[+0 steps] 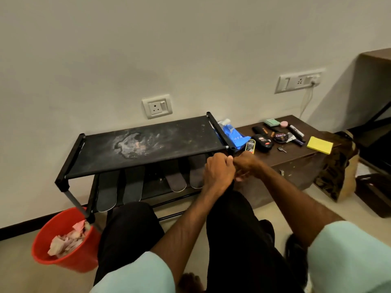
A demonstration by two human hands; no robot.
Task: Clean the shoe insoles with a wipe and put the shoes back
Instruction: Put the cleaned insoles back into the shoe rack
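Several dark insoles lie side by side on the lower shelf of the black shoe rack (146, 166): two long ones (118, 189) at the left and two shorter ones (177, 182) at the right. My left hand (219, 173) and my right hand (247, 163) meet at the rack's right front corner, above my right knee, fingers curled against each other. A small pale bit shows under them; what they hold is hidden. A blue wipe pack (232, 134) lies behind the rack's right end. A black shoe (296, 252) sits on the floor at the lower right.
A red bucket (69, 261) with crumpled used wipes stands by the rack's left leg. The low brown cabinet (300, 163) to the right carries polish tins, bottles, markers and a yellow notepad (320, 145). A patterned bag (338, 170) leans beside it.
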